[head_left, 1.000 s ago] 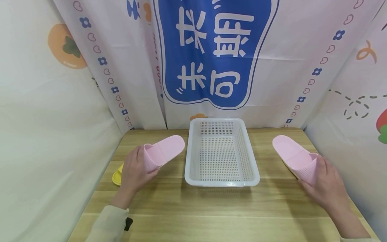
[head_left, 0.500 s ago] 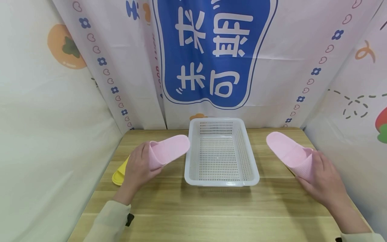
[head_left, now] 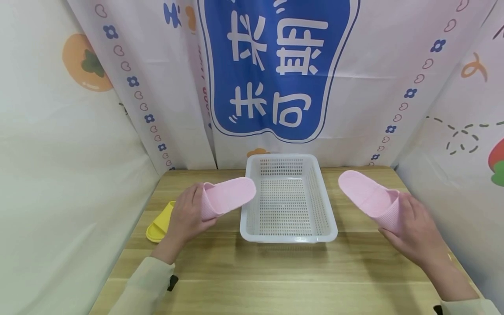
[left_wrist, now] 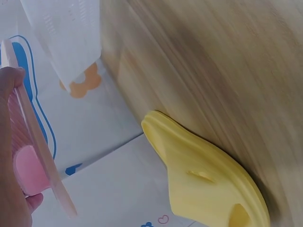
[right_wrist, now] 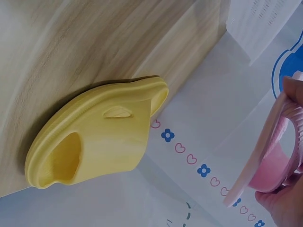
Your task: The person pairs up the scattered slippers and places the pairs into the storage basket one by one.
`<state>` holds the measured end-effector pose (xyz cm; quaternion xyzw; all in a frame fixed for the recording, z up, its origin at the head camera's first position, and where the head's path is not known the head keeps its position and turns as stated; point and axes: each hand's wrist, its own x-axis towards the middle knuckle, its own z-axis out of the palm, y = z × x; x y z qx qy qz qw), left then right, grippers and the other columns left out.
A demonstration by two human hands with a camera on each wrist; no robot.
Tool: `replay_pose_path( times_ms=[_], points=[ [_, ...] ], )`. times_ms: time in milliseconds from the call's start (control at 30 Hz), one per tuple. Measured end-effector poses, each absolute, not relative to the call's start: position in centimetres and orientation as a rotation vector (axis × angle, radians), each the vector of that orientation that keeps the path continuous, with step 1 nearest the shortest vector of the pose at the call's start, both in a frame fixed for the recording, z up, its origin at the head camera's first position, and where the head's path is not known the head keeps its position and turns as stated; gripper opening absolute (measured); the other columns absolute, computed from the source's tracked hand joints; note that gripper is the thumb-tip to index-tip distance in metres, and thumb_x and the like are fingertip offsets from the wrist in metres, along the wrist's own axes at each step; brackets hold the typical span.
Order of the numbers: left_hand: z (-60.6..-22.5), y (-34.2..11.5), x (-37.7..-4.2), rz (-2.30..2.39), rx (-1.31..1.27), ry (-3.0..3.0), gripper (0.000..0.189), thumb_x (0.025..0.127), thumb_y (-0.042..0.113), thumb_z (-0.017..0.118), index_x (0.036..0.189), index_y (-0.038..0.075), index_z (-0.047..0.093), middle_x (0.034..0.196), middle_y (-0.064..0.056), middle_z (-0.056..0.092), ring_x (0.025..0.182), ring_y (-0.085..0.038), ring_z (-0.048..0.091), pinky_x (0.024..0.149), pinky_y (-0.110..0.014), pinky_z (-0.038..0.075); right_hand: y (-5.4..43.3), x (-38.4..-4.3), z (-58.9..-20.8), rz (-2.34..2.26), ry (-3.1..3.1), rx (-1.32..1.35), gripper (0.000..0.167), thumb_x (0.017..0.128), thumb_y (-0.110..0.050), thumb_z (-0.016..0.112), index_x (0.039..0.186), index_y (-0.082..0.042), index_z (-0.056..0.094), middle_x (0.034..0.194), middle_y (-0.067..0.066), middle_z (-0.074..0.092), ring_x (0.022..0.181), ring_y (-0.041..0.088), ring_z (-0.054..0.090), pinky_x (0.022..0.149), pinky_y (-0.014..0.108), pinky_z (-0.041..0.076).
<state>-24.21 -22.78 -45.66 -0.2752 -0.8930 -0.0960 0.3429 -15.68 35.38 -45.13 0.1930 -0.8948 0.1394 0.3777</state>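
Observation:
In the head view my left hand (head_left: 188, 215) grips a pink slipper (head_left: 234, 194) by its ribbed strap. The sole's far end overlaps the left rim of a white plastic basket (head_left: 289, 239). On the other side, a second pink slipper (head_left: 364, 192) is held by the strap in my right hand (head_left: 419, 229), its far end pointing towards the basket. Both are raised above the table. A yellow slipper (left_wrist: 208, 175) lies below the left hand in the left wrist view. Another yellow slipper (right_wrist: 94, 132) rests under the right hand, mostly hidden in the head view.
The basket stands at the back middle of the wooden table (head_left: 275, 280), between the two hands. Printed white cloth (head_left: 362, 109) hangs right behind the table and along both sides.
Both hands have moved inward with their pink slippers, the left to the right and the right to the left. More of the left yellow slipper now shows.

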Motion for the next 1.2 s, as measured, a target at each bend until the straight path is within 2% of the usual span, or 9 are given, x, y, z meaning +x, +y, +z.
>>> replay_pose_path(
  times_ms=[300,400,533,633,867,1100,1200],
  points=[
    [-45.5,-22.1,-24.4,-0.220,-0.754,-2.338,0.106,0.058,0.048,0.085,0.136,-0.008,0.042,0.127,-0.026,0.051,0.115,-0.040,0.051,0.097,-0.054,0.044,35.0,-15.9,-44.9,0.372,-2.287,0.539,0.101,0.083,-0.074,0.045,0.133,0.014,0.042,0.119,0.034,0.047,0.103,0.050,0.046,0.084,0.057,0.037],
    [-45.4,-21.9,-24.4,-0.216,-0.759,-2.349,0.106,0.059,0.049,0.085,0.137,-0.007,0.041,0.129,-0.025,0.050,0.116,-0.039,0.050,0.098,-0.054,0.044,34.8,-16.0,-44.8,0.370,-2.274,0.555,0.100,0.084,-0.073,0.046,0.133,0.014,0.042,0.120,0.035,0.048,0.105,0.050,0.046,0.092,0.054,0.036],
    [-45.3,-21.6,-24.4,-0.214,-0.778,-2.353,0.107,0.059,0.049,0.085,0.138,-0.007,0.040,0.129,-0.025,0.050,0.116,-0.039,0.050,0.100,-0.053,0.043,34.6,-16.2,-44.7,0.364,-2.266,0.564,0.100,0.083,-0.073,0.047,0.134,0.013,0.042,0.121,0.034,0.048,0.107,0.049,0.047,0.105,0.044,0.033],
    [-45.3,-21.4,-24.4,-0.207,-0.794,-2.346,0.108,0.058,0.048,0.086,0.138,-0.008,0.040,0.129,-0.025,0.050,0.116,-0.039,0.050,0.100,-0.053,0.042,34.4,-16.2,-44.7,0.359,-2.268,0.570,0.100,0.083,-0.073,0.047,0.134,0.013,0.042,0.120,0.034,0.049,0.107,0.049,0.047,0.107,0.041,0.031],
    [-45.1,-21.0,-24.5,-0.212,-0.825,-2.344,0.109,0.058,0.047,0.086,0.140,-0.007,0.038,0.130,-0.024,0.050,0.116,-0.039,0.050,0.100,-0.053,0.043,34.1,-16.4,-44.5,0.359,-2.277,0.598,0.099,0.085,-0.071,0.046,0.135,0.014,0.040,0.123,0.034,0.048,0.109,0.051,0.045,0.107,0.050,0.031],
    [-45.0,-20.7,-24.7,-0.220,-0.859,-2.364,0.109,0.060,0.047,0.085,0.142,-0.007,0.035,0.132,-0.024,0.048,0.118,-0.039,0.048,0.103,-0.052,0.040,33.6,-16.7,-44.2,0.382,-2.263,0.636,0.099,0.085,-0.071,0.047,0.136,0.013,0.040,0.123,0.034,0.048,0.110,0.051,0.045,0.096,0.057,0.036],
    [-45.0,-20.5,-24.8,-0.221,-0.878,-2.343,0.110,0.059,0.046,0.086,0.142,-0.007,0.036,0.132,-0.025,0.049,0.118,-0.039,0.049,0.103,-0.052,0.040,33.4,-16.7,-44.1,0.381,-2.296,0.629,0.100,0.085,-0.072,0.046,0.138,0.012,0.039,0.125,0.033,0.047,0.112,0.050,0.045,0.097,0.056,0.037]
  ],
)
